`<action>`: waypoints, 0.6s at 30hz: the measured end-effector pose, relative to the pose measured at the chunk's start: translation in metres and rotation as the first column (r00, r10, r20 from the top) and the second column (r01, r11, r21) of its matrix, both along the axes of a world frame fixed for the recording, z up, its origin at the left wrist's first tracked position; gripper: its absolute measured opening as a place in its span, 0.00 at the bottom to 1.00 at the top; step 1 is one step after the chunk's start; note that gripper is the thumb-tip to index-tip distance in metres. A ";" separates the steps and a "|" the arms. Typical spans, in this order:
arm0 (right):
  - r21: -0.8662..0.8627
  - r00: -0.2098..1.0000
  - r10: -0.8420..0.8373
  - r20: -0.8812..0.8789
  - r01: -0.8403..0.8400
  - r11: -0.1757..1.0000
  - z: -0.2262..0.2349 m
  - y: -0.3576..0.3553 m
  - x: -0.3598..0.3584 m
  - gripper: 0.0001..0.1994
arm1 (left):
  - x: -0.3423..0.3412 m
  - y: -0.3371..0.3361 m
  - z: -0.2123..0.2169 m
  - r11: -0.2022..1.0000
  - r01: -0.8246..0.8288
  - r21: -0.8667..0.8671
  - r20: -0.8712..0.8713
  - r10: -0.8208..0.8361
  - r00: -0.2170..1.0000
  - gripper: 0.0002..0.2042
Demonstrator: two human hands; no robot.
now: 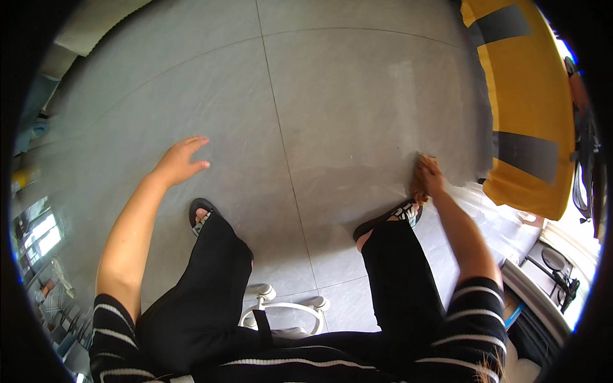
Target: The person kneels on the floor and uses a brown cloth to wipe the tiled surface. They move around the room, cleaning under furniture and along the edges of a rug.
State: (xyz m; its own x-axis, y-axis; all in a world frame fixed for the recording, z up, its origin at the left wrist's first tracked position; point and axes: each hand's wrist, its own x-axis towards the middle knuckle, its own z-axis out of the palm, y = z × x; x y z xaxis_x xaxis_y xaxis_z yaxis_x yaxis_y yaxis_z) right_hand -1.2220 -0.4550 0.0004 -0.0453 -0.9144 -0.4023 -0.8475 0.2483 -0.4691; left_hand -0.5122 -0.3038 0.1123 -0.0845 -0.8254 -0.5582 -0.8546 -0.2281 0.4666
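My left hand (181,163) hovers over the grey tiled floor (345,102) with nothing in it, its thumb and fingers apart. At the right, my right hand (435,176) grips a crumpled brown cloth (419,183) low down by my right slipper (383,217). Part of the cloth is hidden behind the fingers. A damp-looking sheen shows on the tiles around the cloth.
Yellow fabric with grey bands (527,102) hangs along the right side. Below me are the white chair base (313,314) and its casters. My left slipper (203,214) rests on the floor. Pale furniture (96,29) stands at the upper left.
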 end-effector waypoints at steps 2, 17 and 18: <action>-0.172 0.806 -0.233 -0.544 0.165 0.971 -0.016 0.013 0.094 0.22 | -0.001 0.007 -0.001 0.999 -0.035 -0.028 -0.043 0.034 0.998 0.27; -0.690 0.778 0.574 0.254 -0.270 0.672 -0.004 0.119 0.412 0.22 | -0.062 -0.061 -0.027 0.965 0.153 -0.213 -0.097 -0.177 0.979 0.26; -0.658 0.857 0.487 0.169 -0.270 0.703 0.005 0.099 0.379 0.21 | -0.051 -0.057 -0.027 0.960 0.169 -0.223 -0.056 -0.186 0.981 0.26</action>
State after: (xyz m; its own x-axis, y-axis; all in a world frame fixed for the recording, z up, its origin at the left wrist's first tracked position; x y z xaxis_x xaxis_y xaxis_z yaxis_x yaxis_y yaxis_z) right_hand -0.8432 -0.3561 0.0055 0.3851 -0.8731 0.2991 -0.5871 -0.4818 -0.6505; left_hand -0.5635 -0.3610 0.0857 -0.2753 -0.8938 -0.3541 -0.8327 0.0376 0.5525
